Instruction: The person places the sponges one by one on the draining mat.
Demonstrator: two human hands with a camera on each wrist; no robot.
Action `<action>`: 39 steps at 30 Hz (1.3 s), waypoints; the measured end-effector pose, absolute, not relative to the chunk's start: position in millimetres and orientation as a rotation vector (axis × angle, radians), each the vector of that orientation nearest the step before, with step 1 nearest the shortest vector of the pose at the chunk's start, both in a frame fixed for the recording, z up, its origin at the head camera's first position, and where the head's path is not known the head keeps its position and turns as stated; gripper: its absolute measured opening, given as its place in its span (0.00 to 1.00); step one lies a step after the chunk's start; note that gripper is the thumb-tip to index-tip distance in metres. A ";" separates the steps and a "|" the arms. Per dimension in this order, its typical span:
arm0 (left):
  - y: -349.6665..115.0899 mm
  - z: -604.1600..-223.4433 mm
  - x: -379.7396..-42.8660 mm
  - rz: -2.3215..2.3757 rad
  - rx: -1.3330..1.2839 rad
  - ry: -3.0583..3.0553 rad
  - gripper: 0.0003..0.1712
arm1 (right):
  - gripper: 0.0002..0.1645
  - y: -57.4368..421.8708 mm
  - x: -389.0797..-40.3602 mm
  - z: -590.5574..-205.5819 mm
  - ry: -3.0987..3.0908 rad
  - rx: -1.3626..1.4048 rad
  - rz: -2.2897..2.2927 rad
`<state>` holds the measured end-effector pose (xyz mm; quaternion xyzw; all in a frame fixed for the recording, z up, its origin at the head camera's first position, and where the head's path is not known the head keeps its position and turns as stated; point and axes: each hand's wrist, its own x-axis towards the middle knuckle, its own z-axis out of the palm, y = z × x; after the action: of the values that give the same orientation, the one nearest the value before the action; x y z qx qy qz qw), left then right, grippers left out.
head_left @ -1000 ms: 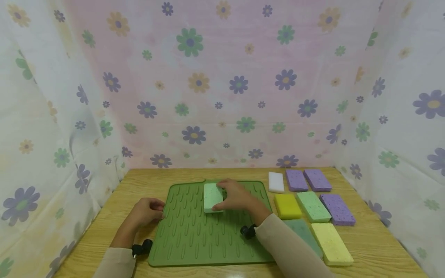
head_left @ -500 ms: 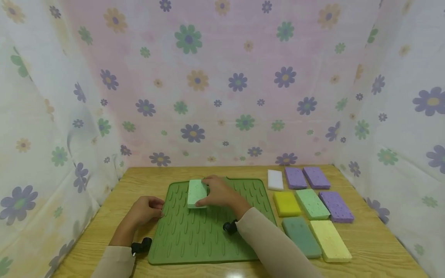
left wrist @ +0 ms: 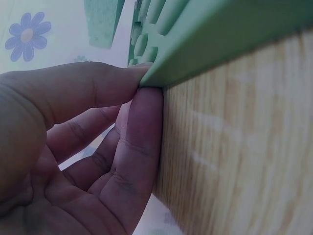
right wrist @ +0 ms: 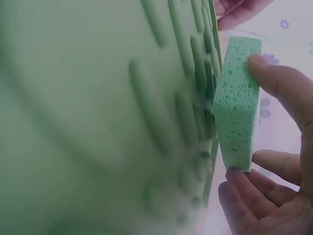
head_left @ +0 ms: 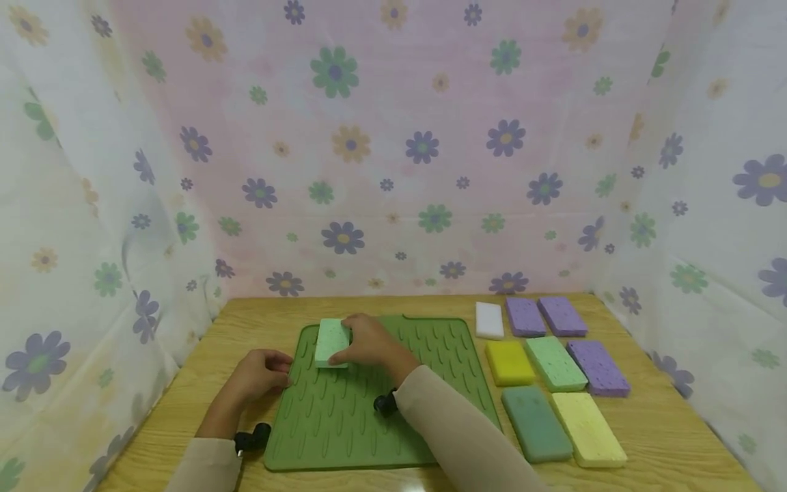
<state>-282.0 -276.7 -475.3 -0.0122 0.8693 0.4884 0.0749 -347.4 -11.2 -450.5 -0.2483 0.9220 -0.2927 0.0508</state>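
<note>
My right hand [head_left: 374, 347] holds a light green sponge [head_left: 330, 339] by its edges, over the back left part of a green ribbed drying mat [head_left: 350, 424]. In the right wrist view, the thumb presses one end of this sponge [right wrist: 238, 93], fingertips are at the other, and its lower face is close to the ribs. At the mat's left edge is my left hand [head_left: 255, 377]. The left wrist view shows the thumb [left wrist: 93, 88] on the rim of the mat [left wrist: 195, 44] and the index finger against its side, pinching the edge.
Several sponges lie right of the mat: white [head_left: 489, 321], purple [head_left: 525, 316], bright yellow [head_left: 509, 363], light green [head_left: 556, 363], grey-green [head_left: 537, 424] and pale yellow [head_left: 589, 429]. Flower-patterned cloth [head_left: 393, 171] encloses the wooden table [head_left: 670, 444] at the back and sides.
My right hand has carried the light green sponge leftward across the mat, nearer its left edge. The left hand has stayed at the mat's edge. The grey-green sponge is now uncovered by the right sleeve.
</note>
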 end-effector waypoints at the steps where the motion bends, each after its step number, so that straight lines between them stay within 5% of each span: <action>1: -276.2 -475.7 -281.9 1.464 -0.038 2.609 0.24 | 0.57 -14.2 -346.9 -450.7 2.808 -0.758 -0.892; 39: -277.7 -475.5 -284.0 1.435 -0.013 2.627 0.22 | 0.53 -44.2 -335.7 -456.9 2.734 -0.759 -0.708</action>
<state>-284.0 -277.7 -475.5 -0.0043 0.8752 0.4781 0.0740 -335.7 -44.2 -456.9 -0.2579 0.9293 -0.2408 0.1085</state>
